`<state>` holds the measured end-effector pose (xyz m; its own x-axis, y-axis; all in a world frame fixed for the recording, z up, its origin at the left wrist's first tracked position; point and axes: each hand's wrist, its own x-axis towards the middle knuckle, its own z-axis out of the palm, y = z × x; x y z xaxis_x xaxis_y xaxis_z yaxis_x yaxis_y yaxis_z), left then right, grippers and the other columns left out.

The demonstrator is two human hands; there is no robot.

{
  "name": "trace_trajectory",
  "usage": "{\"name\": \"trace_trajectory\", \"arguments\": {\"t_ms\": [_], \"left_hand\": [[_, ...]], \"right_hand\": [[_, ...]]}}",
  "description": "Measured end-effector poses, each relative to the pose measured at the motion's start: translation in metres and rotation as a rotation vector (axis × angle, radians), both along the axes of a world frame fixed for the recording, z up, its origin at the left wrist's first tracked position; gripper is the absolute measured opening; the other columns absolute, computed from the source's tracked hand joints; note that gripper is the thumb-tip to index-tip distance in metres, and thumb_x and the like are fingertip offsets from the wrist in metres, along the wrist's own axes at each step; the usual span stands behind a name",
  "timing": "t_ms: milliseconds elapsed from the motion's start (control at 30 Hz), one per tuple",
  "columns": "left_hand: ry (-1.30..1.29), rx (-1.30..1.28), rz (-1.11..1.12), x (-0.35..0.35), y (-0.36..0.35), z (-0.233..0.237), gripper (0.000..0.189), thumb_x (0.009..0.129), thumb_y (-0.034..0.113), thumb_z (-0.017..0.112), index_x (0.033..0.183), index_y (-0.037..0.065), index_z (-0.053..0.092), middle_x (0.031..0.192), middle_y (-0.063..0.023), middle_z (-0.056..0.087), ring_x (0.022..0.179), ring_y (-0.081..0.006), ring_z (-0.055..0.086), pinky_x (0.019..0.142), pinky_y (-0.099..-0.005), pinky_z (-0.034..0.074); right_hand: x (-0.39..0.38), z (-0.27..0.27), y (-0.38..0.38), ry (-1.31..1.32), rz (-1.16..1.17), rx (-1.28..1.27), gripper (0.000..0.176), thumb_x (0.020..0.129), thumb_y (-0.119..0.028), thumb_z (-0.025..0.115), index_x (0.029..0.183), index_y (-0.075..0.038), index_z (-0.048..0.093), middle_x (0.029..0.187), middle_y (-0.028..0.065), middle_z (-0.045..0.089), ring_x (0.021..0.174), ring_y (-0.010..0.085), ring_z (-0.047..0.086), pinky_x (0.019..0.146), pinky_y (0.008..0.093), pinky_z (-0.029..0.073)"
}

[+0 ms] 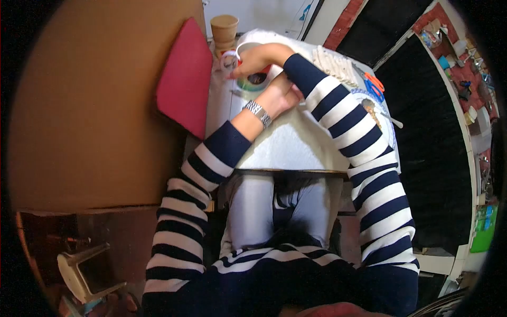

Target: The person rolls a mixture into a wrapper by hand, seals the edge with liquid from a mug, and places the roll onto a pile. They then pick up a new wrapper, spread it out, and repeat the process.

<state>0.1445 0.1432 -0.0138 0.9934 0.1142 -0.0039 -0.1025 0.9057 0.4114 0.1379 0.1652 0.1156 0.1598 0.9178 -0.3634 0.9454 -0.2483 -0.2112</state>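
Note:
My right hand reaches across to the left over the far part of the table, fingers bent downward and close together beside a clear tape roll. What its fingertips hold, if anything, is blurred. My left hand, with a metal-band watch on the wrist, is under my right forearm. Its fingers are curled, and the striped sleeve partly covers them, so its contents are hidden. A greenish roll of tape lies between the two hands. Just behind my right hand curves a thin white loop.
On the white-covered table are a bundle of off-white cord, orange-and-blue scissors and a plate with small pieces and a spoon. A tan cup stands at the back. A red panel borders the left side.

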Motion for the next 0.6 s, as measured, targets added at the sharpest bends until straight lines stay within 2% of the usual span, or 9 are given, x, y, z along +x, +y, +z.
{"name": "trace_trajectory", "arguments": {"t_ms": [100, 133, 267, 300, 367, 400, 500, 533, 600], "left_hand": [[-0.023, -0.033, -0.061, 0.006, 0.004, -0.005, 0.037, 0.095, 0.025, 0.051, 0.12, -0.002, 0.053, 0.123, -0.0177, 0.057, 0.113, -0.027, 0.055, 0.104, -0.0427, 0.04], [0.038, 0.058, 0.006, -0.007, -0.003, 0.013, 0.042, 0.097, 0.027, 0.045, 0.127, -0.004, 0.046, 0.128, -0.0195, 0.053, 0.116, -0.029, 0.053, 0.105, -0.0435, 0.038], [-0.087, 0.05, 0.002, -0.013, -0.002, 0.017, 0.052, 0.1, 0.033, 0.033, 0.137, -0.003, 0.031, 0.136, -0.022, 0.043, 0.126, -0.033, 0.043, 0.11, -0.0435, 0.032], [-0.077, 0.128, 0.022, -0.014, 0.0, 0.018, 0.049, 0.1, 0.035, 0.034, 0.133, 0.0, 0.037, 0.134, -0.0177, 0.046, 0.124, -0.0295, 0.045, 0.109, -0.043, 0.033], [-0.065, 0.262, 0.116, -0.021, -0.004, 0.023, 0.043, 0.099, 0.038, 0.035, 0.127, 0.006, 0.045, 0.13, -0.0101, 0.05, 0.119, -0.0234, 0.048, 0.105, -0.0422, 0.036], [-0.162, 0.268, 0.067, -0.025, -0.003, 0.026, 0.039, 0.099, 0.039, 0.036, 0.121, 0.011, 0.05, 0.124, -0.0052, 0.053, 0.116, -0.0186, 0.05, 0.103, -0.0414, 0.037], [-0.462, 0.145, -0.122, -0.007, 0.014, -0.008, 0.041, 0.098, 0.041, 0.037, 0.125, 0.012, 0.046, 0.129, -0.0071, 0.05, 0.119, -0.0201, 0.047, 0.106, -0.0408, 0.034], [-0.306, 0.264, 0.042, -0.026, -0.001, 0.014, 0.046, 0.097, 0.043, 0.038, 0.129, 0.011, 0.041, 0.134, -0.011, 0.044, 0.122, -0.0217, 0.046, 0.109, -0.0433, 0.031], [-0.305, 0.707, 0.142, -0.019, -0.001, 0.013, 0.044, 0.098, 0.039, 0.033, 0.131, 0.01, 0.036, 0.134, -0.0141, 0.042, 0.122, -0.0248, 0.045, 0.108, -0.0473, 0.03]], "right_hand": [[-0.001, 0.001, -0.003, -0.016, 0.039, 0.083, 0.076, 0.074, -0.071, 0.057, 0.099, 0.0, 0.067, 0.093, 0.0155, 0.067, 0.08, 0.0231, 0.065, 0.071, 0.0329, 0.05], [-0.004, 0.002, -0.005, -0.02, 0.054, 0.122, 0.073, 0.076, -0.069, 0.055, 0.098, 0.0, 0.067, 0.091, 0.0172, 0.067, 0.079, 0.025, 0.065, 0.07, 0.0337, 0.05], [0.001, -0.009, -0.007, -0.204, 0.045, 0.322, 0.054, 0.082, -0.056, 0.051, 0.086, -0.006, 0.07, 0.085, 0.0201, 0.067, 0.077, 0.0356, 0.065, 0.072, 0.0415, 0.051], [-0.002, -0.004, -0.016, -0.216, 0.026, 0.4, 0.05, 0.084, -0.05, 0.049, 0.078, -0.006, 0.071, 0.079, 0.0201, 0.067, 0.075, 0.0369, 0.065, 0.072, 0.043, 0.052], [0.006, 0.001, -0.031, -0.104, 0.022, 0.619, 0.045, 0.085, -0.046, 0.048, 0.087, -0.007, 0.069, 0.085, 0.0197, 0.067, 0.079, 0.0368, 0.065, 0.074, 0.0426, 0.051], [0.007, 0.002, -0.037, -0.076, 0.053, 0.61, 0.042, 0.086, -0.044, 0.048, 0.093, -0.007, 0.067, 0.087, 0.0191, 0.067, 0.081, 0.0363, 0.065, 0.076, 0.0428, 0.05], [0.006, 0.001, -0.058, 0.016, 0.126, 0.591, 0.039, 0.087, -0.037, 0.046, 0.109, -0.008, 0.06, 0.092, 0.0173, 0.067, 0.087, 0.0347, 0.064, 0.084, 0.0432, 0.046], [-0.002, 0.0, -0.066, -0.102, 0.144, 0.597, 0.038, 0.089, -0.035, 0.047, 0.112, -0.007, 0.058, 0.095, 0.016, 0.067, 0.091, 0.0332, 0.063, 0.089, 0.0413, 0.043], [-0.009, -0.005, -0.072, -0.264, 0.166, 0.654, 0.033, 0.09, -0.03, 0.048, 0.115, -0.008, 0.054, 0.101, 0.0128, 0.067, 0.094, 0.0308, 0.062, 0.098, 0.0403, 0.033]]}}
